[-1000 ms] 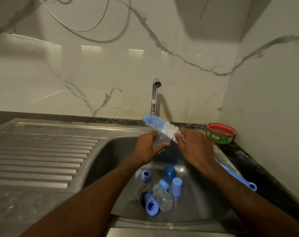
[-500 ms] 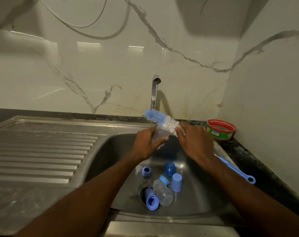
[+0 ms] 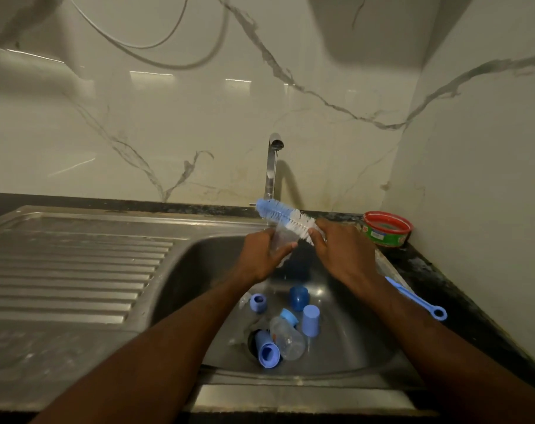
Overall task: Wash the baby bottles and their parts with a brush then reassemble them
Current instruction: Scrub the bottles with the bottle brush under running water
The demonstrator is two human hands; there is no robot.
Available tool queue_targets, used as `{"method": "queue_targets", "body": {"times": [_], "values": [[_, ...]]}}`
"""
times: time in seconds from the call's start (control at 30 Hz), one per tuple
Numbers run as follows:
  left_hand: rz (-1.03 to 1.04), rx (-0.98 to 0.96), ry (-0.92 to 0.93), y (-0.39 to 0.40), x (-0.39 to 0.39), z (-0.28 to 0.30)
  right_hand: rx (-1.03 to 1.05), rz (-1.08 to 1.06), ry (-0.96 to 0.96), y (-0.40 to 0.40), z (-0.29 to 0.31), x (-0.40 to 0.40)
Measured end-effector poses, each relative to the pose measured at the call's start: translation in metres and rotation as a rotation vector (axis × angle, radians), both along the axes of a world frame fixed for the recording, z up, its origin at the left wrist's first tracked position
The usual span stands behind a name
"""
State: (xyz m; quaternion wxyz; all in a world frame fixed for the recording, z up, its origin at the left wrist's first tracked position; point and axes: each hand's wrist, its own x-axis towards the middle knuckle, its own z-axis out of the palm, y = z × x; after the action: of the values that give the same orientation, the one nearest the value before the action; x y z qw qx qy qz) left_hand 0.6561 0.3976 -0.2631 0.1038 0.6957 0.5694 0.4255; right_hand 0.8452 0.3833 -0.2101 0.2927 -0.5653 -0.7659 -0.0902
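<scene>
Scrubbing well: judging by the layout, the bristles should go right down inside the clear bottle (image 3: 282,243) and turn against its wall while the mouth stays tilted over the basin so runoff falls in.
Left hand: the left hand (image 3: 261,255), at frame centre, has fingers and thumb curled round the clear bottle, gripping it firmly.
Right hand: the right hand (image 3: 341,250), just right of centre, is closed round the brush (image 3: 286,218) where bristles meet handle; the bristle head points toward the upper left, lying across the bottle's top, outside rather than inside it.
Brush tail: the blue handle end with its ring (image 3: 437,312) shows past the right forearm, over the dark counter.
Waiting parts: in the lower centre of the sink (image 3: 351,332) lie a second bottle (image 3: 287,336) on its side by the drain, a blue cap (image 3: 267,350) beside it, an upright lighter cap (image 3: 310,319), a darker cap (image 3: 299,297) and a small blue ring (image 3: 258,302).
Progress: my reading is early, with nothing reassembled.
Tap: the tap (image 3: 273,166) stands above the hands; whether water runs I cannot tell.
Surroundings: a red-rimmed green tub (image 3: 386,229) sits at the right; the ribbed drainboard (image 3: 76,264) fills the left.
</scene>
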Motion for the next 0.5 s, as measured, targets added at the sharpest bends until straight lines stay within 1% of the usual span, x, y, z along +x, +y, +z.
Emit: {"method": "queue_targets", "body": {"times": [0.13, 0.23, 0.27, 0.33, 0.43, 0.5], "values": [[0.143, -0.043, -0.121, 0.004, -0.021, -0.003, -0.004, -0.014, -0.067, -0.005, -0.001, 0.008], [0.206, -0.090, -0.144, 0.007, -0.032, -0.008, -0.023, -0.017, -0.097, -0.006, -0.008, 0.011], [0.193, -0.089, -0.154, 0.007, -0.030, -0.008, -0.026, -0.016, -0.082, -0.005, -0.008, 0.010], [0.105, -0.058, -0.137, 0.003, -0.021, -0.008, -0.007, -0.026, -0.054, -0.001, -0.007, 0.006], [-0.075, 0.046, -0.040, -0.003, -0.010, -0.004, 0.014, -0.047, -0.032, 0.004, -0.005, -0.002], [-0.099, 0.075, -0.004, -0.003, -0.011, -0.004, 0.004, -0.060, -0.030, 0.005, -0.003, 0.000]]}}
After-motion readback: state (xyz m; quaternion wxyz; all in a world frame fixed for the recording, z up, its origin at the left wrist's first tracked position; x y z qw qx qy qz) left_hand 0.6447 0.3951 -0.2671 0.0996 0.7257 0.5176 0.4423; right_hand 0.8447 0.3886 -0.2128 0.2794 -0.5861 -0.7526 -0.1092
